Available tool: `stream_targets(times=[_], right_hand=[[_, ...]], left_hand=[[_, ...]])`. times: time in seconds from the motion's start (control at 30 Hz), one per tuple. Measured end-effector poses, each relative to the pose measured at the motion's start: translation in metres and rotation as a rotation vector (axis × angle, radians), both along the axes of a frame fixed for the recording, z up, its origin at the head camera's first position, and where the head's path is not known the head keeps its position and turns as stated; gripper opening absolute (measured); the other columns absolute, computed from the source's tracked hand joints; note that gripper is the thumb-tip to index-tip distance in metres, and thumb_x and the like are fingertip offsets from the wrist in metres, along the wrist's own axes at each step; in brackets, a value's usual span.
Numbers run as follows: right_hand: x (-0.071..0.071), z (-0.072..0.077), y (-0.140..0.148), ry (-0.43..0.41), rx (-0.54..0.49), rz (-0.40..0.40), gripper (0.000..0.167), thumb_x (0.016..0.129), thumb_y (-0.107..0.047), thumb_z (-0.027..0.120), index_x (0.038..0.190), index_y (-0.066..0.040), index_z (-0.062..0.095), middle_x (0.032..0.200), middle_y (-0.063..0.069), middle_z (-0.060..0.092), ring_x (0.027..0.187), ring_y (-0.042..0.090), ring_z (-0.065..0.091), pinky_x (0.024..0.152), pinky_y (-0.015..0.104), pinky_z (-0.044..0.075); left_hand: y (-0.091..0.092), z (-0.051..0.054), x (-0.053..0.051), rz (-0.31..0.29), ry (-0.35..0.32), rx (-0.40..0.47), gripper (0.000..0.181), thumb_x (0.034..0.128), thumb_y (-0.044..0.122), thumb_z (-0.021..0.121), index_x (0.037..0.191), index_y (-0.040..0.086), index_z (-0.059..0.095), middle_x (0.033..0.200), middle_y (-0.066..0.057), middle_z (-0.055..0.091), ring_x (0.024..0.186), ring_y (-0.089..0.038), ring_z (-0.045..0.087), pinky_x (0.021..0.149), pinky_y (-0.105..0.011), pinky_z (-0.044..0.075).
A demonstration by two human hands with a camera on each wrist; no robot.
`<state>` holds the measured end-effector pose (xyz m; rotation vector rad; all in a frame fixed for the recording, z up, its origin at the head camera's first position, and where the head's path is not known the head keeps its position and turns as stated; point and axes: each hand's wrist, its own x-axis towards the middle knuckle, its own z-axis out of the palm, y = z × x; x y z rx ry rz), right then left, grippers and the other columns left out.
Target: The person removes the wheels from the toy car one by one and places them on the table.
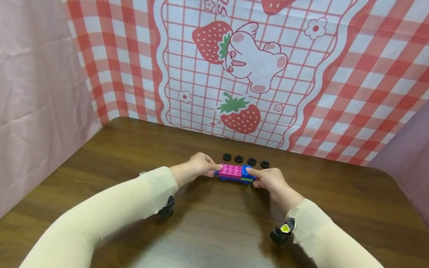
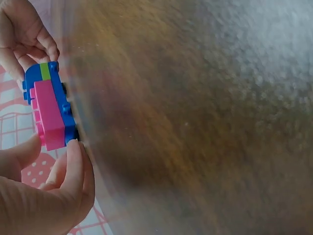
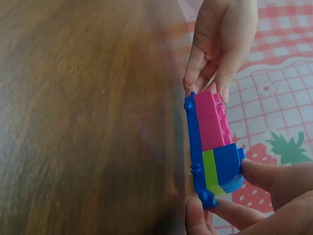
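Note:
A toy truck of building bricks [image 1: 230, 171] is held level between both hands near the back of the table. Its long blue base [image 3: 194, 142] carries pink studded bricks [image 3: 212, 122] towards the left hand. A blue cab brick [image 3: 228, 164] over a lime-green layer [image 3: 210, 169] sits at the other end. The left hand [image 1: 202, 165] pinches the pink end, thumb on top and fingers beneath the base. At the cab end the right hand [image 1: 274, 183] pinches with its thumb on the blue brick and fingers below.
Several black toy wheels [image 1: 239, 159] lie in a row on the brown wooden table [image 1: 199, 242], just behind the truck. A strawberry-print cloth [image 1: 309, 74] hangs along the table's back edge. Pink curtains [image 1: 12, 78] hang at the sides.

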<state>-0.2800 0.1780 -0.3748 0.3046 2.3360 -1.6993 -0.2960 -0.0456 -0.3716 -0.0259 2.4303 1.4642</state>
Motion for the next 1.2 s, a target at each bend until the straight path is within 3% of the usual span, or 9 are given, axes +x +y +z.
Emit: stream_targets(times=[0.33, 0.6, 0.8, 1.0, 1.2], right_hand=[[0.006, -0.008, 0.002, 0.015, 0.050, 0.022, 0.051, 0.092, -0.025, 0.066, 0.118, 0.018, 0.058, 0.065, -0.001, 0.063, 0.047, 0.000, 0.055, 0.054, 0.016, 0.051], [0.006, -0.008, 0.003, 0.033, 0.072, 0.016, 0.051, 0.092, -0.029, 0.067, 0.115, 0.016, 0.062, 0.061, -0.003, 0.062, 0.048, 0.000, 0.054, 0.053, 0.015, 0.048], [0.005, -0.010, 0.002, 0.042, 0.026, 0.014, 0.048, 0.093, -0.027, 0.065, 0.113, 0.017, 0.060, 0.062, -0.002, 0.063, 0.048, 0.001, 0.056, 0.055, 0.016, 0.051], [0.003, -0.008, 0.005, 0.031, -0.134, 0.009, 0.046, 0.098, -0.019, 0.054, 0.121, 0.021, 0.050, 0.077, 0.001, 0.063, 0.053, 0.003, 0.058, 0.057, 0.018, 0.054], [0.003, 0.002, 0.023, 0.072, -0.117, 0.045, 0.043, 0.098, -0.014, 0.051, 0.123, 0.021, 0.046, 0.076, 0.000, 0.056, 0.057, 0.004, 0.058, 0.059, 0.018, 0.055]], left_hand=[[0.003, -0.008, -0.004, -0.040, 0.006, -0.054, 0.026, 0.0873, 0.026, 0.073, 0.095, 0.002, 0.069, 0.122, -0.015, 0.065, 0.090, -0.020, 0.070, 0.106, -0.043, 0.042], [0.004, -0.009, -0.006, -0.050, 0.036, -0.086, 0.030, 0.0884, 0.029, 0.072, 0.099, 0.001, 0.071, 0.115, -0.013, 0.068, 0.083, -0.015, 0.068, 0.102, -0.038, 0.046], [0.001, -0.009, -0.006, -0.069, 0.025, -0.088, 0.034, 0.0910, 0.030, 0.068, 0.106, 0.000, 0.068, 0.116, -0.014, 0.067, 0.091, -0.019, 0.069, 0.100, -0.038, 0.047], [-0.008, -0.011, -0.007, -0.103, -0.032, -0.005, 0.044, 0.0964, 0.031, 0.060, 0.119, -0.007, 0.058, 0.118, -0.020, 0.064, 0.100, -0.024, 0.068, 0.102, -0.040, 0.047], [-0.021, -0.001, -0.008, -0.139, -0.088, 0.062, 0.044, 0.0981, 0.022, 0.058, 0.127, -0.009, 0.048, 0.127, -0.023, 0.056, 0.112, -0.029, 0.062, 0.105, -0.039, 0.044]])
